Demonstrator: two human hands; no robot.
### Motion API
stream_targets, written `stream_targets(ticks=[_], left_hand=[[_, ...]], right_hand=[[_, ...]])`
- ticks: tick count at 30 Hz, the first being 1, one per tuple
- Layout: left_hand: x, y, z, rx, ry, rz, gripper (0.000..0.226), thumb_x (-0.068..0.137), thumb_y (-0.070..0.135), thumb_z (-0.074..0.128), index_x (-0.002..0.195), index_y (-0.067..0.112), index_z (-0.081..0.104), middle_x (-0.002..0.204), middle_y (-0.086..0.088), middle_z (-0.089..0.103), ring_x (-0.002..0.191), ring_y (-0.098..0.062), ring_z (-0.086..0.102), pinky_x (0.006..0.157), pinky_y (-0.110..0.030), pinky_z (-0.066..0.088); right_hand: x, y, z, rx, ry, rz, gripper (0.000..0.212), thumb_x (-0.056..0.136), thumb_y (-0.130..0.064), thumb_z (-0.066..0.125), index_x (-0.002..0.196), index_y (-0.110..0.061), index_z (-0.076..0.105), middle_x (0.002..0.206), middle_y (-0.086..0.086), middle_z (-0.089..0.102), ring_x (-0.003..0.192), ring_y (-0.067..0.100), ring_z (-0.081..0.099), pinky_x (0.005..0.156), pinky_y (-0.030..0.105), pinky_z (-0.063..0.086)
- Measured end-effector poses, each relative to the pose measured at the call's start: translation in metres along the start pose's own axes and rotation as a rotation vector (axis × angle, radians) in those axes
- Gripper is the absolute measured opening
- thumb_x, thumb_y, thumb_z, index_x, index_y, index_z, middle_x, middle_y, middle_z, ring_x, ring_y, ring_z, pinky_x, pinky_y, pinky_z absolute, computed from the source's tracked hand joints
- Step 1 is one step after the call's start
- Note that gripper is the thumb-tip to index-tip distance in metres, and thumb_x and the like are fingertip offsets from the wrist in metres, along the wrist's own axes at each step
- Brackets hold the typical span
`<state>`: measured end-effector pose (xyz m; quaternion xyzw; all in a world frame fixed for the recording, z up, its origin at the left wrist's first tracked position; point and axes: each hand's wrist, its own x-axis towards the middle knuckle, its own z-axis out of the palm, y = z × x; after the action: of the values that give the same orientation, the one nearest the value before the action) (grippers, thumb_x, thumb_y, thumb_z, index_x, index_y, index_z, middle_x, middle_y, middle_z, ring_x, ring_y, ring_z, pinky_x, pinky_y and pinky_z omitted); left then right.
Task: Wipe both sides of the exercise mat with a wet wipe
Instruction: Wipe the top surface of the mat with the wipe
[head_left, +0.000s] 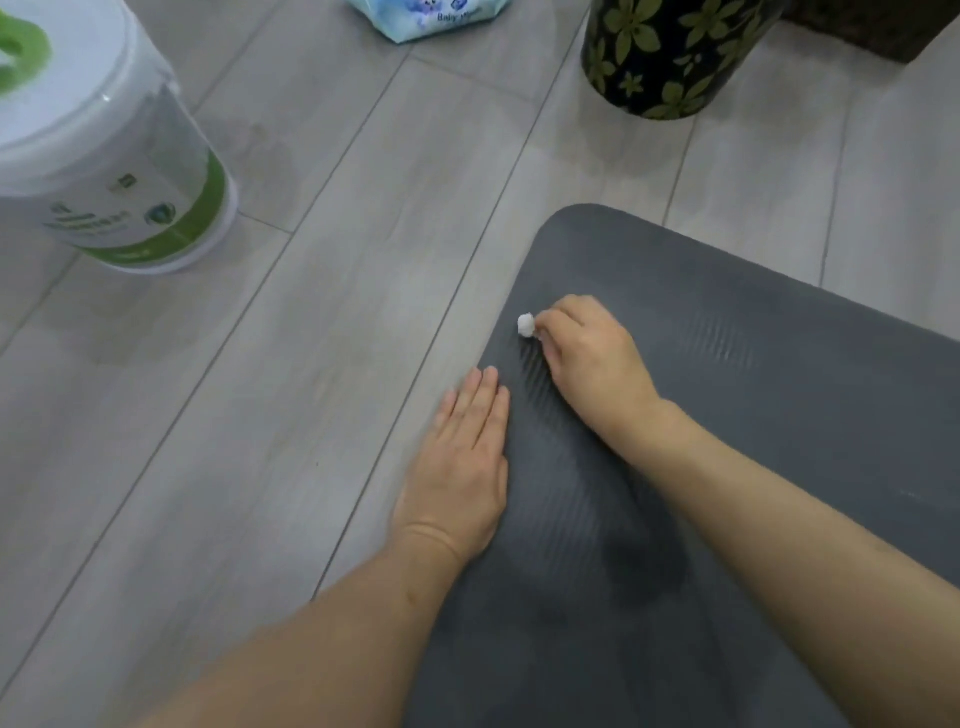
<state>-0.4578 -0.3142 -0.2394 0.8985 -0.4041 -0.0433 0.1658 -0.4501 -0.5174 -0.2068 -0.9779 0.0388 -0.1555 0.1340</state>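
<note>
Grey plank floor (291, 364), grey exercise mat (727, 415) spread on it. Left hand (462, 467) flat, fingers straight, pressing mat's left edge. Beyond it, right hand (587, 353) curled, pinching balled wet wipe (525, 325) against mat. Past mat's far corner: floral pot (670, 57), wipes packet (426, 18), white tub (104, 156), all cropped.

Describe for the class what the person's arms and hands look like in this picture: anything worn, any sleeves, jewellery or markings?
Both forearms are bare right to the bottom edge of the picture, with no sleeves in view. The left hand and the right hand wear no gloves, and no watch, bracelet or ring shows on either. No markings can be made out; the picture is slightly blurred.
</note>
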Motion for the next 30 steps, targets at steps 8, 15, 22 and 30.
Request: stream_targets(ticks=[8, 15, 22, 30], left_hand=[[-0.002, -0.001, -0.003, 0.035, -0.036, 0.01, 0.063, 0.093, 0.017, 0.034, 0.154, -0.001, 0.039, 0.165, -0.017, 0.031, 0.155, -0.031, 0.026, 0.124, -0.046, 0.02], [0.0, -0.001, -0.002, 0.004, -0.048, -0.006, 0.066, 0.09, 0.019, 0.039, 0.154, 0.0, 0.04, 0.165, -0.016, 0.031, 0.155, -0.03, 0.026, 0.123, -0.048, 0.021], [-0.003, -0.002, -0.005, 0.043, -0.068, 0.014, 0.064, 0.094, 0.018, 0.035, 0.155, 0.001, 0.037, 0.167, -0.016, 0.028, 0.156, -0.03, 0.024, 0.123, -0.05, 0.021], [-0.001, 0.0, -0.005, 0.04, -0.061, 0.002, 0.064, 0.091, 0.019, 0.037, 0.153, 0.001, 0.042, 0.165, -0.016, 0.033, 0.154, -0.03, 0.028, 0.122, -0.05, 0.023]], right_hand=[[0.076, 0.045, 0.004, 0.003, 0.115, 0.211, 0.011, 0.092, -0.001, 0.062, 0.084, 0.0, 0.068, 0.082, 0.017, 0.061, 0.076, 0.037, 0.059, 0.066, 0.048, 0.052], [0.018, -0.015, 0.001, 0.132, -0.154, -0.206, 0.009, 0.098, -0.004, 0.06, 0.096, -0.002, 0.068, 0.092, 0.012, 0.062, 0.082, 0.03, 0.054, 0.072, 0.038, 0.048], [0.106, 0.059, 0.012, -0.009, 0.095, 0.164, 0.01, 0.094, -0.001, 0.059, 0.086, 0.001, 0.064, 0.085, 0.019, 0.059, 0.078, 0.036, 0.055, 0.068, 0.05, 0.048], [-0.001, -0.009, -0.007, 0.103, -0.161, -0.162, 0.015, 0.102, -0.008, 0.053, 0.095, -0.005, 0.066, 0.091, 0.01, 0.059, 0.081, 0.028, 0.051, 0.07, 0.038, 0.047]])
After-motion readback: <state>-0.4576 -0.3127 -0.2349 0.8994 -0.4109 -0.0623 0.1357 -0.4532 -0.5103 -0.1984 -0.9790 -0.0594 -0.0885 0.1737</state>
